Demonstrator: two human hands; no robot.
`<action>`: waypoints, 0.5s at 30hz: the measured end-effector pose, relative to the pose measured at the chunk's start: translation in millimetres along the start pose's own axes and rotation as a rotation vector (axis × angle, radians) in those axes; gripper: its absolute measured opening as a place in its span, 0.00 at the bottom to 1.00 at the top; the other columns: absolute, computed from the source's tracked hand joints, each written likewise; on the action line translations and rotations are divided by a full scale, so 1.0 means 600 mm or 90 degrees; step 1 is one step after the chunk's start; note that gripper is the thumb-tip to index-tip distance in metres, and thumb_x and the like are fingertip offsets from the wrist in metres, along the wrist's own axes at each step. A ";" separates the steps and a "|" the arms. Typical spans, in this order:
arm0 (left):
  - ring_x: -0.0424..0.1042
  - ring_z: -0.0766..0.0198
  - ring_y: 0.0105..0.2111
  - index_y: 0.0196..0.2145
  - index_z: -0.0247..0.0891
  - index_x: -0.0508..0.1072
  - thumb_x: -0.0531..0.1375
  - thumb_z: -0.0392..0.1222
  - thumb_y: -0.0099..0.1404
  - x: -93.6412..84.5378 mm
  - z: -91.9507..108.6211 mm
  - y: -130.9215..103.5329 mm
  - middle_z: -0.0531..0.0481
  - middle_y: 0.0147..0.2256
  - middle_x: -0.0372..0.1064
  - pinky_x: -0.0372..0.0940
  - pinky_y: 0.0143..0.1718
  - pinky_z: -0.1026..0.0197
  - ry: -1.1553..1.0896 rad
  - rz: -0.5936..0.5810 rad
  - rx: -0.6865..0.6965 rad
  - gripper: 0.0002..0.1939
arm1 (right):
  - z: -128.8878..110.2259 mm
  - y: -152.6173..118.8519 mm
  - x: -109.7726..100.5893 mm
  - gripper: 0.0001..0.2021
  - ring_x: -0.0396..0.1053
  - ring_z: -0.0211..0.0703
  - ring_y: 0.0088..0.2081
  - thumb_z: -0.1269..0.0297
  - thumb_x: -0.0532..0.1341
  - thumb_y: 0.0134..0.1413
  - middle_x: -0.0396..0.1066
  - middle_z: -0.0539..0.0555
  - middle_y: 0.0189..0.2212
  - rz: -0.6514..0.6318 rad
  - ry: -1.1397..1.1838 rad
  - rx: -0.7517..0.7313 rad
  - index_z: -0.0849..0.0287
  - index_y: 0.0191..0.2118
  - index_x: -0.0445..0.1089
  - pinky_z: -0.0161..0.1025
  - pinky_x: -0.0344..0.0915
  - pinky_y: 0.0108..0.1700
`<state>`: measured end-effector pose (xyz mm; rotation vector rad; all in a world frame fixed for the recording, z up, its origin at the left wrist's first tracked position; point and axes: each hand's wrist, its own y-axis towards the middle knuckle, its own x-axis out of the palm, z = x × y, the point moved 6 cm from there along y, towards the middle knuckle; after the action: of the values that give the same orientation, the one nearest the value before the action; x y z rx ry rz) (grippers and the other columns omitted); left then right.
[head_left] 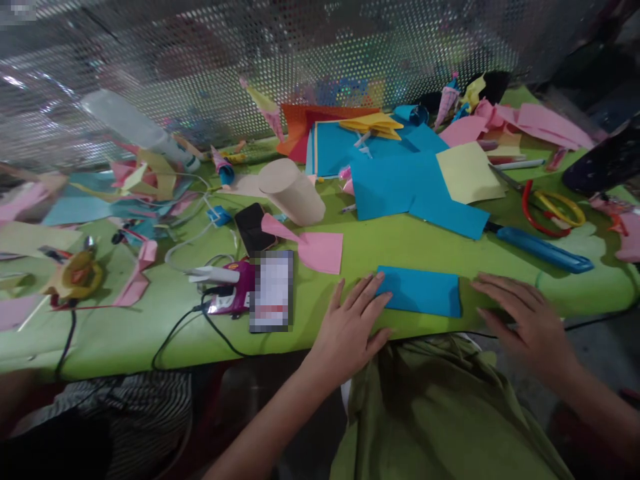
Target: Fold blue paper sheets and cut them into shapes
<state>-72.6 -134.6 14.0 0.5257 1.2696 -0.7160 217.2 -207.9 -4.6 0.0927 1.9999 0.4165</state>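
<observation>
A folded blue paper (425, 291) lies flat near the front edge of the green table (410, 247). My left hand (351, 327) rests palm down on the table, its fingertips touching the paper's left edge. Just right of the paper, my right hand (525, 320) lies flat with fingers spread, apart from it or barely at its corner. Neither hand holds anything.
Behind lie large blue sheets (400, 180), a yellow sheet (467, 172), pink paper (320, 250), a cardboard tube (293, 190), a phone (253, 227), a blue knife (543, 248), red-and-yellow scissors (553, 210), cables and paper scraps at left. A perforated metal wall (300, 60) backs the table.
</observation>
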 end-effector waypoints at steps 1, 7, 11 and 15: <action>0.51 0.47 0.75 0.70 0.42 0.65 0.54 0.53 0.79 -0.003 0.003 0.009 0.43 0.76 0.49 0.46 0.74 0.31 -0.002 0.004 -0.001 0.27 | 0.001 0.006 0.000 0.25 0.72 0.61 0.61 0.62 0.61 0.70 0.73 0.56 0.62 -0.009 0.013 0.009 0.41 0.69 0.64 0.63 0.71 0.59; 0.48 0.46 0.76 0.75 0.41 0.53 0.58 0.59 0.76 -0.003 0.027 0.076 0.39 0.75 0.51 0.43 0.75 0.30 -0.019 -0.011 0.021 0.38 | -0.002 0.026 0.003 0.23 0.72 0.61 0.61 0.61 0.61 0.70 0.74 0.58 0.62 -0.022 0.036 0.010 0.45 0.68 0.65 0.62 0.72 0.59; 0.52 0.45 0.75 0.75 0.41 0.52 0.62 0.58 0.74 0.001 0.037 0.106 0.38 0.73 0.58 0.40 0.75 0.31 -0.044 -0.020 0.049 0.41 | 0.002 0.027 0.001 0.24 0.72 0.62 0.60 0.59 0.61 0.70 0.74 0.60 0.61 -0.017 0.036 0.011 0.50 0.68 0.66 0.62 0.72 0.58; 0.57 0.45 0.72 0.74 0.41 0.53 0.64 0.51 0.73 -0.005 0.045 0.114 0.37 0.68 0.64 0.42 0.75 0.33 -0.055 -0.018 0.068 0.40 | 0.009 0.028 0.001 0.24 0.72 0.62 0.61 0.60 0.61 0.70 0.74 0.61 0.61 -0.033 0.043 0.014 0.50 0.69 0.65 0.62 0.71 0.60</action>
<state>-5.1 -106.7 21.2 0.5591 1.1645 -0.8245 219.7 -190.6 -1.8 0.0411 2.0695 0.3689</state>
